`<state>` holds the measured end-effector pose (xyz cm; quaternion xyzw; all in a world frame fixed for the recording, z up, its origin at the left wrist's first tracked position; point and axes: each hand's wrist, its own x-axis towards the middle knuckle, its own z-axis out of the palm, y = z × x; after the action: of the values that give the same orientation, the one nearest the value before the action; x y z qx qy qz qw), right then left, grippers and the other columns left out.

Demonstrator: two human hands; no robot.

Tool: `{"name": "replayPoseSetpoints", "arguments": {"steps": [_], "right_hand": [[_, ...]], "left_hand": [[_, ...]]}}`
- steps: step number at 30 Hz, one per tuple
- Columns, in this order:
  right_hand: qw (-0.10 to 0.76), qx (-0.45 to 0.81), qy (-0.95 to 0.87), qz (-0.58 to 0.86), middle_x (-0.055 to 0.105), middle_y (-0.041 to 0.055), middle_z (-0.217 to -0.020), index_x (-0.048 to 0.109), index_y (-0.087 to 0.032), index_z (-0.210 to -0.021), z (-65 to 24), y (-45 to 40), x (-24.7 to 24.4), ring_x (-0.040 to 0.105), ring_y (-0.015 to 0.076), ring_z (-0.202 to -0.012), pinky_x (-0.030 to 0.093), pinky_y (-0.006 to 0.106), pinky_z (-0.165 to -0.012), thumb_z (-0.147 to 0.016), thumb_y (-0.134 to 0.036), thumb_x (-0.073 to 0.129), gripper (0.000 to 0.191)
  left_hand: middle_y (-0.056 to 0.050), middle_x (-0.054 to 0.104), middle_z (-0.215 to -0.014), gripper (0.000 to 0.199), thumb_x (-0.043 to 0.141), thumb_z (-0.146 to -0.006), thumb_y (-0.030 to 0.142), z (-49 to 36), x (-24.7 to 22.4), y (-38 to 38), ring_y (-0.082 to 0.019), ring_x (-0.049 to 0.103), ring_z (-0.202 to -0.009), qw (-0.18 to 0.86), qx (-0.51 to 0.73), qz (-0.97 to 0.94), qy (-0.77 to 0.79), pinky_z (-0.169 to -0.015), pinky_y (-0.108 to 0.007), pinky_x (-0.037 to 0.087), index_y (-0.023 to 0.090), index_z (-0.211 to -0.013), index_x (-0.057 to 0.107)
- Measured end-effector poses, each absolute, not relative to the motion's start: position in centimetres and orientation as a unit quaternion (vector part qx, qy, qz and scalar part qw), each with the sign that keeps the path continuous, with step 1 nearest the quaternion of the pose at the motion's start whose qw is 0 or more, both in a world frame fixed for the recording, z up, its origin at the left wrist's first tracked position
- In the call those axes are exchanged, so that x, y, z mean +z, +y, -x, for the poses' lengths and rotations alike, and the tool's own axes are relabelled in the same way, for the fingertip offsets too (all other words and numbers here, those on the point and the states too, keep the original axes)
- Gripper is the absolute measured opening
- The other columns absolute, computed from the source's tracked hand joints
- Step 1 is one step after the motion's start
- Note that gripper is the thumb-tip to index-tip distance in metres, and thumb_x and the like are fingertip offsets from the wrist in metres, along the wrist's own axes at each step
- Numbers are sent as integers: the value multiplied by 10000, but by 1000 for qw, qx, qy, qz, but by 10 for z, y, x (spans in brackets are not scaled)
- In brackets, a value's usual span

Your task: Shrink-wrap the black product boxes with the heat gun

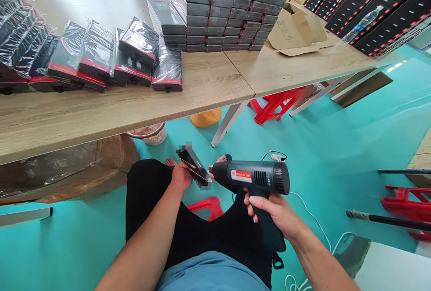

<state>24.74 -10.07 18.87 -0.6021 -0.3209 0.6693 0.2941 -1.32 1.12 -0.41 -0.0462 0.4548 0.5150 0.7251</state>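
Observation:
My right hand point(269, 208) is wrapped round the grip of a black heat gun point(249, 175) with a red label on its side. Its nozzle points left, close to a slim black box point(193, 164) above my lap. That box is in my left hand point(182, 176), held tilted by its near side, with parts of it blurred out. On the table's front edge, to the upper left, lie several film-wrapped black boxes point(167, 70) with red stripes, some leaning on each other.
A tall stack of dark boxes point(229, 8) stands on the wooden table point(202, 73). Flattened cardboard point(296, 33) and a plastic bottle point(362, 24) lie to its right. Under the table are a bin point(151, 134) and a large carton point(101, 169). White cable point(311, 214) runs across the floor.

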Motion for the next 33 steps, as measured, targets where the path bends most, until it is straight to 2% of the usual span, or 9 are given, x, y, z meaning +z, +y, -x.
{"name": "replayPoseSetpoints", "arguments": {"steps": [4,10,16,24,30,33], "right_hand": [[327,675,-310,584,728,57,-889,746,-175,-1048,-240,-79,195,657,175,-701,559,280,-582,-788,-386,788,338],[305,668,-360,575,746,75,-887,769,-153,-933,-229,-48,211,659,168,-708,553,274,-600,-791,-348,748,243],[269,660,-388,584,703,37,-662,742,-148,-776,-219,-27,223,626,149,-586,514,269,-547,-753,-347,743,200],[125,674,-435,584,709,36,-660,715,-157,-772,-238,-34,231,651,177,-566,523,274,-475,-712,-232,746,101],[216,638,-453,584,710,43,-634,720,-154,-730,-223,-16,238,628,145,-554,513,231,-481,-769,-243,698,100],[178,647,-465,577,703,50,-624,714,-154,-666,-223,-11,243,625,151,-548,505,232,-457,-752,-231,712,114]], "left_hand": [[-56,633,-629,208,504,-533,83,7,1,8,-212,601,-512,734,489,5,472,-501,-310,480,157,-707,590],[-24,597,-575,168,504,-539,80,4,-2,5,-200,579,-476,735,462,-6,497,-474,-293,467,177,-670,544],[-18,584,-559,149,524,-566,78,5,-8,4,-207,571,-453,733,472,5,490,-464,-303,464,183,-671,536],[-28,578,-534,157,509,-523,107,4,-1,6,-218,560,-445,740,468,28,483,-464,-323,457,194,-650,536],[-20,598,-549,157,526,-551,122,0,0,5,-219,586,-490,722,471,1,507,-493,-319,478,189,-685,572],[-30,609,-555,156,520,-559,129,2,-1,4,-213,583,-478,724,473,5,502,-481,-311,468,182,-694,578]]}}
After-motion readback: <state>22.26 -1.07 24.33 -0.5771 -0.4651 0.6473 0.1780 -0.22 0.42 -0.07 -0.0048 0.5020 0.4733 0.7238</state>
